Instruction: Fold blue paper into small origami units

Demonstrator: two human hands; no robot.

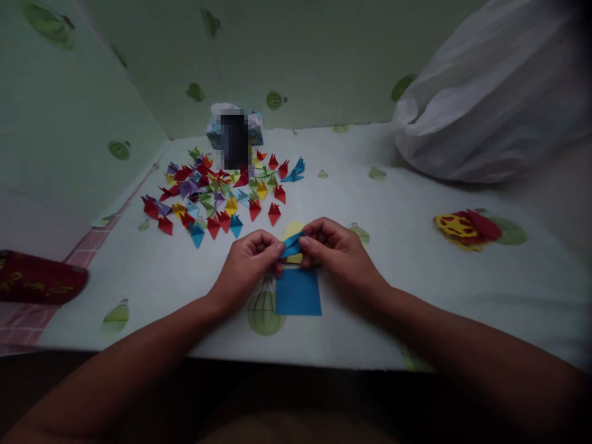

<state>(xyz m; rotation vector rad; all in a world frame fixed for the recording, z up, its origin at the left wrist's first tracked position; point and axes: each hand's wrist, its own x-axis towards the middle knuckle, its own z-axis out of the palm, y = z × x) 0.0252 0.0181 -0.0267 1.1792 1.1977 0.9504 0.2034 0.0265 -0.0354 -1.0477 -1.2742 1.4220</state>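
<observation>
Between my two hands is a small folded piece of blue origami paper (292, 245). My left hand (253, 254) pinches its left end between thumb and fingers. At its right end, my right hand (337, 248) pinches it the same way. A flat blue paper square (298, 292) lies on the table just below my hands. Behind the folded piece, something pale yellow (293, 229) shows on the table, partly hidden by my fingers. Beyond my left hand lie many folded paper cranes (213, 226) in red, blue, yellow, green and purple.
A tissue box (213, 134) stands at the back, with a dark blurred-out object (234, 142) before it. On the right are a large white plastic bag (462, 117) and a red and yellow item (467, 228). A dark red packet (41, 277) sits at the left edge of the table (370, 333).
</observation>
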